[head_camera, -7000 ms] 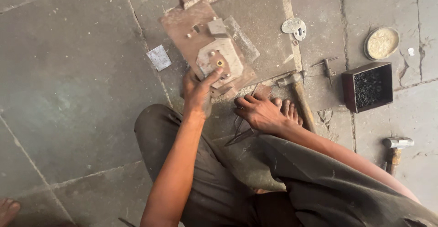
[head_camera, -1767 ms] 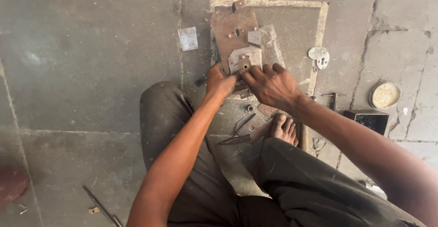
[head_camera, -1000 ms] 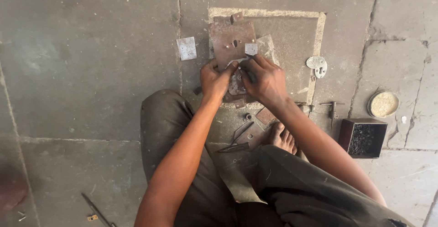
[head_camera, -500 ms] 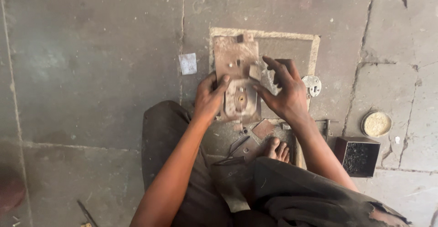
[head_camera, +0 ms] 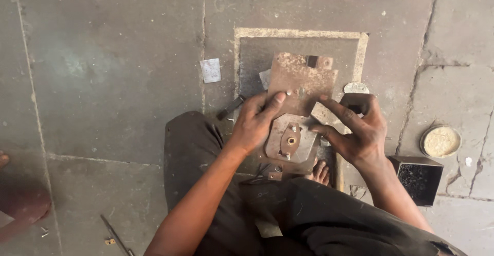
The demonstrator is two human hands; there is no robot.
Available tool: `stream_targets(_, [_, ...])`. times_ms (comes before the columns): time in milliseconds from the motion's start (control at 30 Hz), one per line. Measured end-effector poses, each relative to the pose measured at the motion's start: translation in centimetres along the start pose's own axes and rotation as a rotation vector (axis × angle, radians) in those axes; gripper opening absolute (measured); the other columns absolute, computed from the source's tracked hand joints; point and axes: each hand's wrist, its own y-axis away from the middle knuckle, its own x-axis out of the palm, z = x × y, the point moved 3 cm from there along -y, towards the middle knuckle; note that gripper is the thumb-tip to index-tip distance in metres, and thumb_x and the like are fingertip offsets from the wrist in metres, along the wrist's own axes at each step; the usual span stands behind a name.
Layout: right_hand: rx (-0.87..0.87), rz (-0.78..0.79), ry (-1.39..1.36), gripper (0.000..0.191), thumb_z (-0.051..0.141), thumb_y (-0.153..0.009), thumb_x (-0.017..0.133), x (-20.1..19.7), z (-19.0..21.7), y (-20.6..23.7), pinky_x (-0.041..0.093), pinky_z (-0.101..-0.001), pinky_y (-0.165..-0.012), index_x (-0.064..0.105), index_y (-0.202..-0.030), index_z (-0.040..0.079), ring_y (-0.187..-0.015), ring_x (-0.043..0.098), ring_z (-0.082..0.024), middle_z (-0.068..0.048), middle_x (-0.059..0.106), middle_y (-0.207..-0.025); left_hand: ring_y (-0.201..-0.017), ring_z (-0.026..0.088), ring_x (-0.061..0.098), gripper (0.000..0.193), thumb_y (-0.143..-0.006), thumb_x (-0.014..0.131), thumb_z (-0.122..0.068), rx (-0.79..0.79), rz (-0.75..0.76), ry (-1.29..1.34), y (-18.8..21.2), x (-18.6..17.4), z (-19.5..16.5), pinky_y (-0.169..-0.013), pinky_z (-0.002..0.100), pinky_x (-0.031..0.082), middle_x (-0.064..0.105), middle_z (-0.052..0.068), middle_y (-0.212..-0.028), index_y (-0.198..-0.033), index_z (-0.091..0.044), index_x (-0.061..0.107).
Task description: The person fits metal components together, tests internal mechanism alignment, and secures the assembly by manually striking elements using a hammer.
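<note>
I sit on a stone floor with a rusty metal plate (head_camera: 301,81) in front of my knees. Below it lies a lighter metal lock plate (head_camera: 292,143) with an oval piece and small pins on it. My left hand (head_camera: 257,122) grips the lock plate's left edge, thumb up on the rusty plate. My right hand (head_camera: 355,130) pinches the lock plate's right edge with thumb and forefinger. A toe (head_camera: 320,172) shows under the plates.
A small square metal tag (head_camera: 210,70) lies on the floor at upper left. A black open box (head_camera: 419,179) and a round tin (head_camera: 440,141) sit at right. A thin rod (head_camera: 116,235) lies at lower left. A painted square outline (head_camera: 298,32) frames the work spot.
Both hands have moved down the plate and spread apart to the lock plate's two edges. Seven seconds ago the right hand rested near my foot.
</note>
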Motion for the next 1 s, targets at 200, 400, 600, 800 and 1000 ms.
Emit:
stream_targets(200, [0.008,0.109,0.005,0.066,0.037,-0.071,0.091,-1.0,-1.2,0.7,0.05,-0.0331,-0.065,0.074,-0.129,0.01,-0.078,0.055,-0.016,-0.006,0.061,-0.099,-0.075,0.018,0.059,0.065,-0.098,0.055,-0.062,-0.024,-0.042,-0.2,-0.3,1.3,0.0,-0.068,0.037,0.048,0.059,0.004,-0.076,-0.092,-0.001,0.078])
stream_targets(400, [-0.043,0.126,0.031,0.066,0.036,-0.074,0.088,-2.1,-0.5,-0.1,0.05,-0.0392,-0.075,0.072,-0.131,0.009,-0.085,0.057,-0.021,-0.005,0.061,-0.098,-0.075,0.02,0.065,0.068,-0.093,0.052,-0.069,-0.02,0.008,-0.126,-0.1,2.0,0.2,-0.073,0.039,0.051,0.067,0.002,-0.078,-0.105,-0.007,0.076])
stream_targets(600, [-0.011,0.16,0.074,0.063,0.037,-0.078,0.088,-1.2,-0.9,0.3,0.051,-0.0395,-0.076,0.071,-0.134,0.012,-0.09,0.058,-0.022,-0.005,0.062,-0.099,-0.079,0.025,0.065,0.068,-0.092,0.057,-0.065,-0.124,-0.048,-0.261,-0.3,2.1,1.8,-0.071,0.042,0.052,0.066,0.011,-0.084,-0.098,-0.001,0.08])
stream_targets(800, [0.295,-0.048,0.051,0.072,0.032,-0.09,0.082,0.9,-2.2,7.5,0.061,-0.0414,-0.097,0.052,-0.149,0.003,-0.121,0.063,-0.036,-0.021,0.056,-0.136,-0.097,0.021,0.071,0.052,-0.09,0.072,-0.05,-0.012,-0.378,0.089,-1.9,-1.3,2.3,-0.084,0.034,0.056,0.077,0.013,-0.107,-0.111,-0.003,0.075])
stream_targets(1000, [0.707,0.043,0.281,0.054,0.023,-0.091,0.078,5.2,-1.3,20.7,0.061,-0.0458,-0.068,0.045,-0.126,-0.002,-0.085,0.069,-0.037,-0.023,0.062,-0.102,-0.11,0.025,0.064,0.055,-0.091,0.083,-0.027,-0.033,-0.489,1.007,-3.9,-2.7,6.8,-0.101,0.042,0.051,0.064,0.014,-0.123,-0.131,0.003,0.06])
